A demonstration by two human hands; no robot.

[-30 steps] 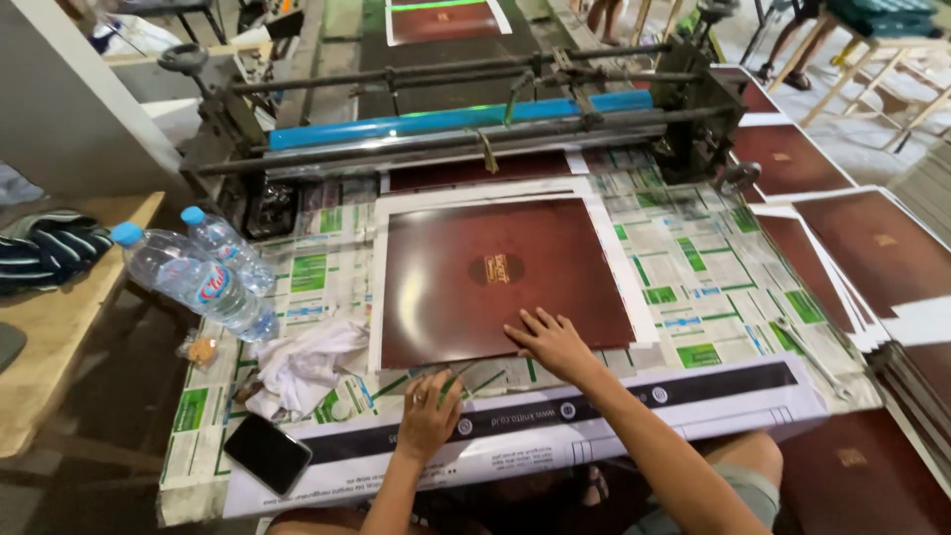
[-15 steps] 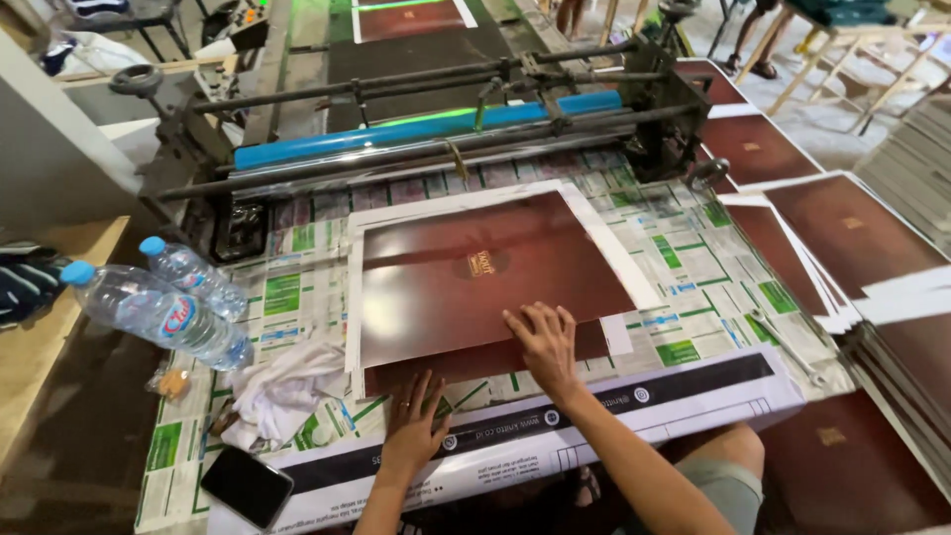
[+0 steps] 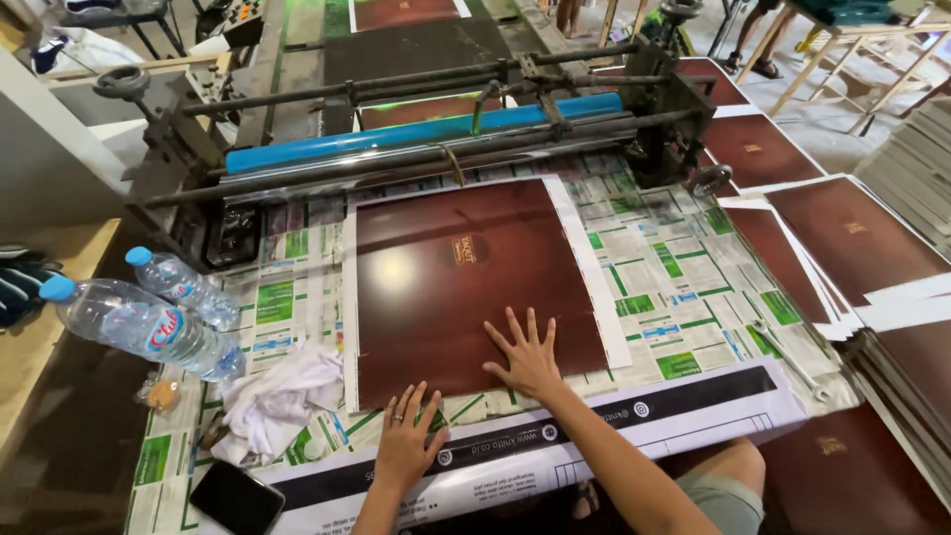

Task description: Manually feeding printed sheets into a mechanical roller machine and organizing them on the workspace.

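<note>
A glossy dark brown printed sheet [image 3: 466, 272] with a white border and a small gold emblem lies flat on the feed table of a roller machine. My right hand [image 3: 528, 354] presses flat on its near edge, fingers spread. My left hand [image 3: 406, 444], with a ring on one finger, rests flat at the sheet's near left corner, partly on the paper-covered table. Neither hand holds anything. The sheet's far edge lies close to the blue roller [image 3: 421, 135].
Two plastic water bottles [image 3: 139, 325] lie at the left, near a crumpled white cloth [image 3: 277, 399] and a black phone [image 3: 236, 498]. Stacks of brown sheets [image 3: 852, 233] lie at the right, with a wrench [image 3: 788, 360] beside them. Another person's legs [image 3: 748, 35] stand at the far right.
The sheet has slid away from me toward the rollers. Both hands moved forward with it, and the view shifted closer to the machine.
</note>
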